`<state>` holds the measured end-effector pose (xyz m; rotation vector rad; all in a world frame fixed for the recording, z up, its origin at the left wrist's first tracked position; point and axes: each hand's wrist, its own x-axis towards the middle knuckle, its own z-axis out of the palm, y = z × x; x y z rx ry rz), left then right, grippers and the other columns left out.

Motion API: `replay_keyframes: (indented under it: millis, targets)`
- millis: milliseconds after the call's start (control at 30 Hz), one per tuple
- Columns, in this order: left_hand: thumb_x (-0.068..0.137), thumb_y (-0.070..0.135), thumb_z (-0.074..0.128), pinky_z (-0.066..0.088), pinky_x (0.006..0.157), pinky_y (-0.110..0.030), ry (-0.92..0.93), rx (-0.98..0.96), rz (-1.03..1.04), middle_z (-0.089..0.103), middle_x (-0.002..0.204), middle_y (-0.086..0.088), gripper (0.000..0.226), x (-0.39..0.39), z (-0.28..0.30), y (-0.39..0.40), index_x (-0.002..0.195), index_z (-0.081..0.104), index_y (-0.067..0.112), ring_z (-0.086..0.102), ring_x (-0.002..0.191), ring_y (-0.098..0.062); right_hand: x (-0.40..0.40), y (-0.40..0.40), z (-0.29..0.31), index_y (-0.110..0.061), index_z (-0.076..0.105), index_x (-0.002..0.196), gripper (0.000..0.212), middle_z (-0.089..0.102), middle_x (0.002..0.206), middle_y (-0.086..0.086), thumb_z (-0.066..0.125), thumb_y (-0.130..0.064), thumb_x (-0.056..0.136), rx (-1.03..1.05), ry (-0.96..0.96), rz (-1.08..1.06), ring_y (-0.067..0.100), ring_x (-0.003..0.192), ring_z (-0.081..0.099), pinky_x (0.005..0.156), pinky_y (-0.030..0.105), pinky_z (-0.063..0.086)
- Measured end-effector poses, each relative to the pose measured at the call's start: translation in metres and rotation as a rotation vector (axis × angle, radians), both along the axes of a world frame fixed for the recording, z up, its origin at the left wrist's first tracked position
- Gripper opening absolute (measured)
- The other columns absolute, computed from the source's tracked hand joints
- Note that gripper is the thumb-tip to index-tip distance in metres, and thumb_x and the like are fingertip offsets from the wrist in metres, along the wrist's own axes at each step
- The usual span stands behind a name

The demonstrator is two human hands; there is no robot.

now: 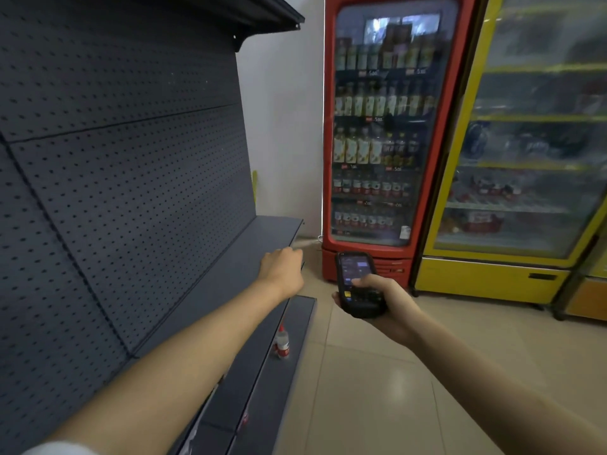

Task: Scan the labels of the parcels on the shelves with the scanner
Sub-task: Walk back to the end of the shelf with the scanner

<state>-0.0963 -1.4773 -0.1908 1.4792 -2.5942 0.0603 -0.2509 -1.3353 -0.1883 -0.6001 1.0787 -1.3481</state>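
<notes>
The right hand (pixel 384 307) has its grip clamped round the handheld scanner (pixel 358 284), thumb on the keypad, lit screen tilted up. At nine o'clock from it, the left hand (pixel 282 267) reaches over the grey shelf (pixel 262 244); its fingers are turned away, so I cannot tell its grip. At six o'clock of that hand, a small red-capped bottle (pixel 282 344) stands on the lower shelf (pixel 295 323). At twelve o'clock stands a red drinks fridge (pixel 387 126).

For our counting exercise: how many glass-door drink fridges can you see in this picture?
2. The red fridge stands against the wall beside the grey shelving; the yellow fridge stands directly to its right. More may lie beyond the picture's right edge.
</notes>
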Motion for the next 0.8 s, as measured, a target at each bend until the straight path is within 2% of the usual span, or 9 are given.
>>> replay_keyframes:
  millis: [100,233,400,567,667,800]
  targets:
    - [0.087,0.014,0.058,0.048,0.089,-0.037,0.016,-0.004,0.025,0.063,0.116,-0.01,0.027,-0.037,-0.001,-0.042,0.114,0.061,0.011,0.062,0.105,-0.03,-0.037,-0.046,0.002,-0.002,0.058,0.106,0.02,0.071,0.093,0.019,0.053,-0.001,0.086,-0.011,-0.02,0.022,0.035,0.094,0.066,0.105,0.048,0.041]
    - [0.09,0.017,0.056,0.048,0.091,-0.038,0.012,0.011,0.038,0.062,0.12,-0.01,0.028,-0.073,-0.011,-0.1,0.117,0.06,0.01,0.06,0.109,-0.03,-0.077,-0.111,0.0,-0.001,0.057,0.103,0.018,0.064,0.104,0.023,0.05,-0.001,0.087,-0.007,-0.061,0.062,0.032,0.092,0.065,0.105,0.045,0.041]
    - [0.089,0.018,0.057,0.051,0.086,-0.036,-0.013,0.037,0.071,0.062,0.118,-0.011,0.03,-0.104,-0.024,-0.19,0.118,0.06,0.009,0.062,0.105,-0.031,-0.118,-0.204,-0.016,-0.003,0.055,0.113,0.028,0.06,0.118,0.025,0.055,-0.003,0.085,0.01,-0.098,0.084,0.032,0.093,0.067,0.078,0.035,0.06]
    - [0.087,0.016,0.06,0.052,0.082,-0.035,-0.034,0.064,0.085,0.063,0.118,-0.011,0.032,-0.141,-0.03,-0.288,0.118,0.062,0.007,0.063,0.103,-0.029,-0.152,-0.299,-0.021,0.001,0.054,0.111,0.024,0.062,0.111,0.028,0.052,-0.003,0.087,0.044,-0.138,0.093,0.033,0.085,0.068,0.069,0.034,0.061]
    - [0.087,0.014,0.059,0.054,0.081,-0.035,-0.036,0.064,0.077,0.064,0.117,-0.01,0.031,-0.163,-0.032,-0.34,0.118,0.063,0.008,0.064,0.102,-0.028,-0.173,-0.351,-0.022,-0.001,0.054,0.111,0.024,0.064,0.108,0.026,0.052,-0.003,0.087,0.053,-0.142,0.085,0.032,0.085,0.069,0.072,0.034,0.06]
    - [0.086,0.013,0.058,0.055,0.079,-0.033,-0.038,0.085,0.101,0.066,0.114,-0.01,0.03,-0.188,-0.032,-0.397,0.115,0.065,0.008,0.065,0.1,-0.028,-0.2,-0.414,-0.031,0.0,0.051,0.121,0.036,0.061,0.114,0.027,0.054,-0.004,0.086,0.058,-0.172,0.101,0.035,0.092,0.067,0.088,0.041,0.055]
